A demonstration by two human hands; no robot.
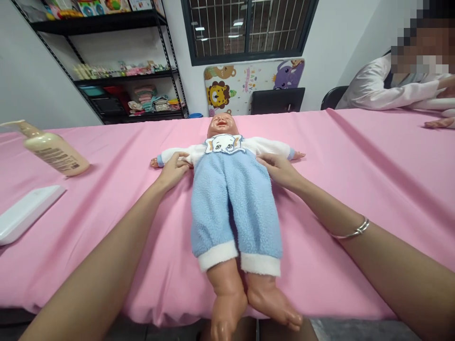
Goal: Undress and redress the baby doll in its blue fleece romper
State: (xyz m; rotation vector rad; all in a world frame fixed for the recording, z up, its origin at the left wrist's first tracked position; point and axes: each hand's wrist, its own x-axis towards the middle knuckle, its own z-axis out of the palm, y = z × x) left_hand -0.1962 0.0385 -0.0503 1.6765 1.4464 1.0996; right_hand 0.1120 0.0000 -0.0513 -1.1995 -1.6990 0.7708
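A baby doll (222,124) lies on its back on the pink-covered table, head away from me and bare feet over the near edge. It wears a white long-sleeved top (265,146) with an elephant face on the chest and fluffy light-blue trousers (236,194) with white cuffs. My left hand (173,171) is closed at the doll's side, its fingers on the white cloth under the arm. On the opposite side, my right hand (280,170) pinches the clothing near the waist. The fingertips of both hands are partly hidden in the fabric.
A tilted-looking pump bottle (59,154) and a white flat case (30,213) are on the pink cloth (355,189) at left. Another person's sleeve (373,85) rests on the far right edge. Behind stand a black shelf (124,76) and a dark monitor (277,100).
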